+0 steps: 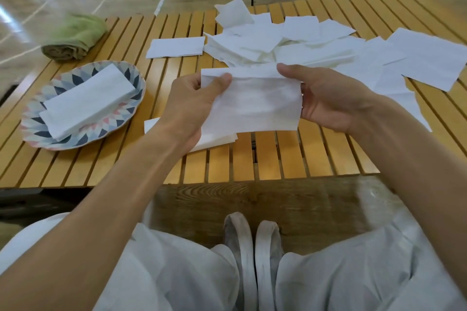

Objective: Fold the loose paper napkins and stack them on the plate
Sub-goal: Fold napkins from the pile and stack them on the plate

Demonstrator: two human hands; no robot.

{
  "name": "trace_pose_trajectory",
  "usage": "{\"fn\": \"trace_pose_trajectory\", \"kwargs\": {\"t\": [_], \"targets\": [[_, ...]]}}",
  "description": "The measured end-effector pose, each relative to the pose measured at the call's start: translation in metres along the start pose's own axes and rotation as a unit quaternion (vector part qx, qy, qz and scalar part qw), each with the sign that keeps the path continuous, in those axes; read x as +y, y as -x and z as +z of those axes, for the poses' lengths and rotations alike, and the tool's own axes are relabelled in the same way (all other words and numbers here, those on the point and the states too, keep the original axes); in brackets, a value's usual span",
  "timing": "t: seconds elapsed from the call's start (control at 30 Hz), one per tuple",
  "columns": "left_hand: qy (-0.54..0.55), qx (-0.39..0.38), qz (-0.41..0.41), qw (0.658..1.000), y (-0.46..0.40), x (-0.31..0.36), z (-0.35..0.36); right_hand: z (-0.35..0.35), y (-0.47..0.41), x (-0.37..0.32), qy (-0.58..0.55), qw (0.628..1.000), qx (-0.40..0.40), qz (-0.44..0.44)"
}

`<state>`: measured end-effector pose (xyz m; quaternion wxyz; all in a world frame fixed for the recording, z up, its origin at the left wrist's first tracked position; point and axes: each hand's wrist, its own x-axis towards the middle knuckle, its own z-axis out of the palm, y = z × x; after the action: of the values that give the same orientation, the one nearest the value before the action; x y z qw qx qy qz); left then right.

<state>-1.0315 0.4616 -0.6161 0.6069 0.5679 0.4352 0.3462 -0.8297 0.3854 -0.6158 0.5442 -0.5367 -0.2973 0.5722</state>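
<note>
Slatted wooden table [227, 159] under everything; above its near middle a napkin [255, 106] hangs in the air, long axis running left to right, left hand [194, 103] pinching its left end and right hand [326, 98] its right end. Plate [32, 131] with folded stack [88, 101] lies to the left, nearer the left hand. Loose napkins [290, 40] are heaped beyond, green cloth [75, 38] at the far left corner

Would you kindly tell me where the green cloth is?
In the head view, the green cloth lies rolled at the slatted table's far left corner, just beyond the patterned plate.
</note>
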Motion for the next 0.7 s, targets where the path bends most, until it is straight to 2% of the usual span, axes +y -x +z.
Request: {"fn": "trace_pose_trajectory", "kwargs": {"t": [0.17, 0.33, 0.57, 0.7], "targets": [[-0.006, 0.014, -0.003, 1.0, 0.0, -0.001, -0.007, 0.002, -0.002, 0.002, 0.07, 0.998, -0.006, -0.003], [-0.009, 0.024, -0.019, 0.999, 0.002, 0.001, -0.012, 0.006, -0.001, 0.002, 0.074, 0.997, -0.001, -0.014], [0.069, -0.041, 0.085, 0.993, 0.015, 0.021, -0.037, 0.01, 0.006, -0.007, 0.022, 0.994, -0.048, -0.092], [-0.068, -0.05, 0.123, 0.989, 0.014, 0.01, -0.057, 0.011, -0.003, 0.0, 0.04, 0.997, 0.003, -0.067]]}}
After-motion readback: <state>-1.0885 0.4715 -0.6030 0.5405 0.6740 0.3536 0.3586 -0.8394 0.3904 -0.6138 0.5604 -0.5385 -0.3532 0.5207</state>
